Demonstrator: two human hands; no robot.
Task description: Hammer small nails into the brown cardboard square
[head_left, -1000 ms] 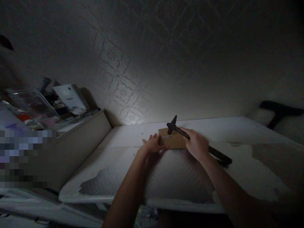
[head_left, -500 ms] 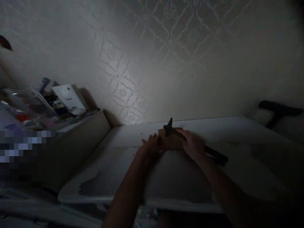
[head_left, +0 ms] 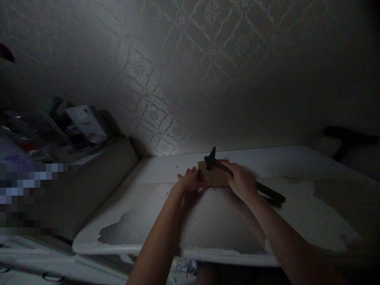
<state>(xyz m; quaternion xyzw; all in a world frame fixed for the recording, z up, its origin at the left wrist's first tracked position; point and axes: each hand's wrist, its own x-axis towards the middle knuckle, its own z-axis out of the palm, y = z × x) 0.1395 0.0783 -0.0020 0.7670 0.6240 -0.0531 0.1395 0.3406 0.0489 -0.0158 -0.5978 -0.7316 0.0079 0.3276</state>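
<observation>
A small brown board (head_left: 219, 180) lies flat on the white table, with a short row of small pale marks or bits near its left end; I cannot tell which. My left hand (head_left: 190, 180) grips the board's left end, thumb along the near edge and fingers at the far side. In my right hand (head_left: 243, 182) is a dark hammer (head_left: 223, 166), held partway along its handle. The hammer's head is over the board's upper left part, and its handle end sticks out to the right, beyond the hand.
The white table (head_left: 166, 168) meets a patterned wall (head_left: 237, 99). Its worn top shows a grey patch (head_left: 133, 227). At left, a cabinet (head_left: 103, 174) holds a white box (head_left: 86, 120) and a clear plastic case (head_left: 41, 128). A dark T-shaped object (head_left: 350, 136) stands at right.
The lighting differs, with the arms and tabletop brighter and the wall darker now. Both hands, the hammer and the board stay in nearly the same place.
</observation>
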